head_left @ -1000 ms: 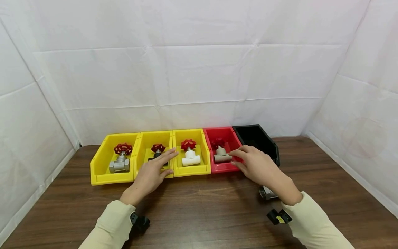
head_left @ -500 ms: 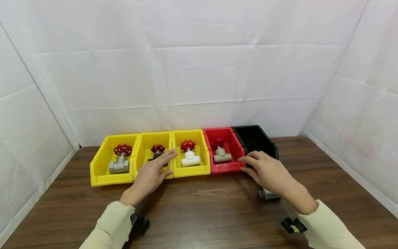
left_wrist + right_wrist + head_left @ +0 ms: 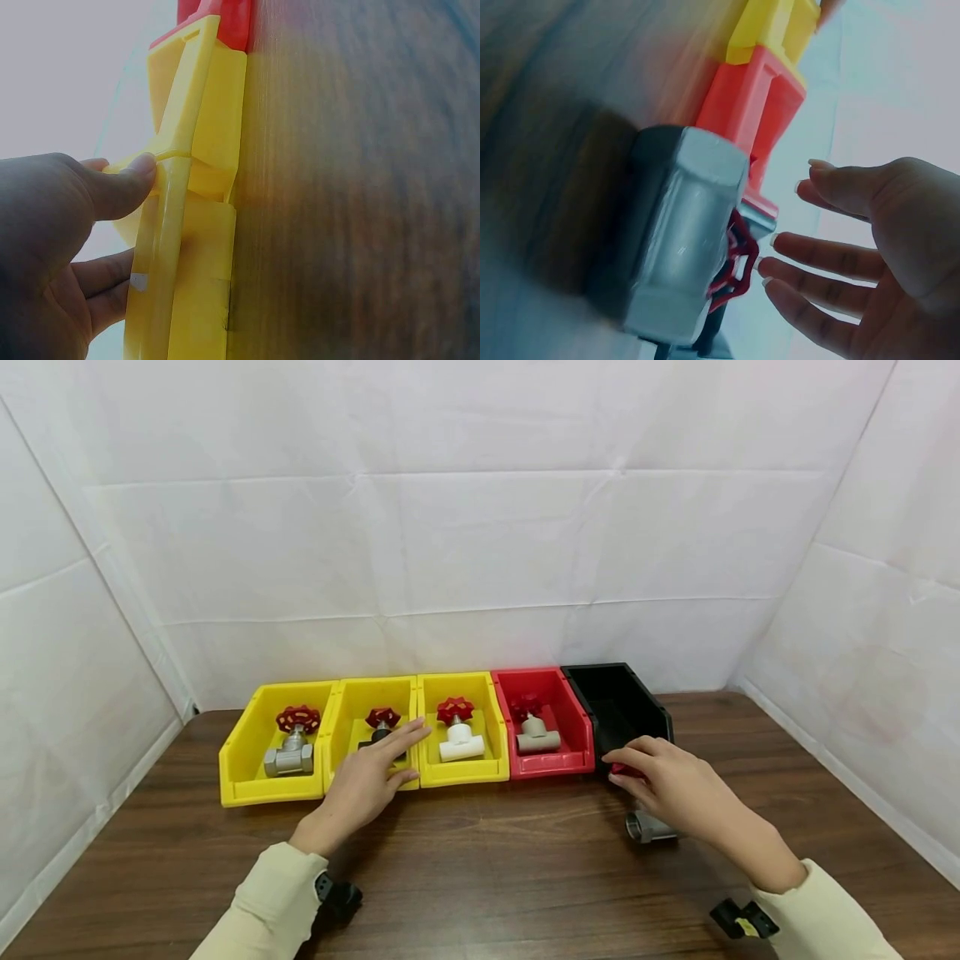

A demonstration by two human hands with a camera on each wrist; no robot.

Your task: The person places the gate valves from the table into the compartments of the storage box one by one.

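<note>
A metal valve (image 3: 649, 827) lies on the table in front of the black bin (image 3: 611, 683), partly under my right hand (image 3: 690, 789). In the right wrist view, its red handwheel (image 3: 739, 266) is right at the fingertips, which are spread apart with a gap to the thumb. My left hand (image 3: 362, 783) reaches over the front of the middle yellow bin (image 3: 199, 262), fingers extended. Its thumb touches the rim by the seam with the neighbouring bin, as the left wrist view shows. The dark valve (image 3: 382, 720) inside that bin is partly hidden by the hand.
The bins stand in a row near the white cloth wall. A metal valve (image 3: 290, 760) lies in the leftmost yellow bin (image 3: 273, 790), a white valve (image 3: 461, 745) in the third yellow bin (image 3: 468, 772), and a grey valve (image 3: 538, 741) in the red bin (image 3: 555, 763).
My right hand has moved from over the red bin, rightward and toward me, to the valve on the table. The left hand stays where it was.
</note>
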